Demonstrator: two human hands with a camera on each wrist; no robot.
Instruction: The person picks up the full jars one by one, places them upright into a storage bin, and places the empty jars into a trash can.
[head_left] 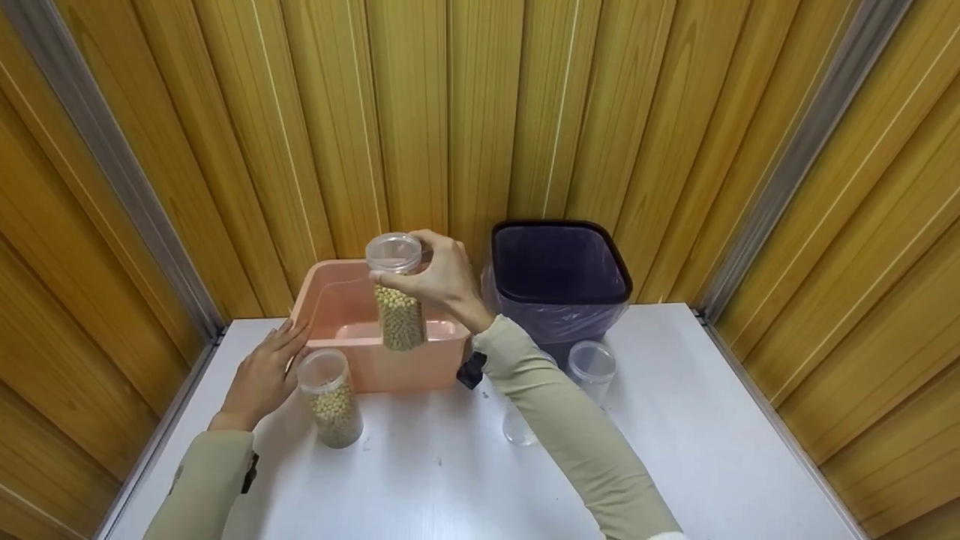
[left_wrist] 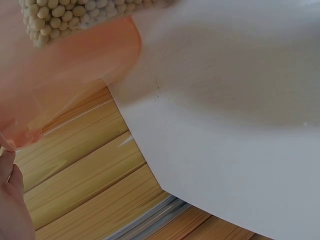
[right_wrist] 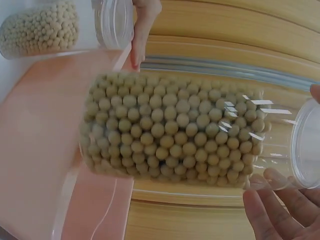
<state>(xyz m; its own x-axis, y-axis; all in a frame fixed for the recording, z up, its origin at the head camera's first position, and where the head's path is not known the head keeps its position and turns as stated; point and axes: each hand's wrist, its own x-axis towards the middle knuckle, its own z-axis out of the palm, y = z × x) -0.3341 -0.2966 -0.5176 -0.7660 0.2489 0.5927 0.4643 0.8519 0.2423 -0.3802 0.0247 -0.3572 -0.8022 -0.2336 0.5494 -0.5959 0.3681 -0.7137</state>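
Note:
My right hand grips a clear plastic jar of soybeans near its lidded top. The jar is raised upright, overlapping the pink bin's front rim in the head view. In the right wrist view, soybeans fill most of the held jar, and the fingers curl by its top end. My left hand rests at the left rim of the pink bin, its fingers extended. Beside that hand a second jar of soybeans stands on the table, before the bin.
A dark square bin with a clear plastic liner stands right of the pink one. In front of it are two clear jars, one beside my right sleeve, the other partly hidden behind it. Wood-patterned walls enclose the white table.

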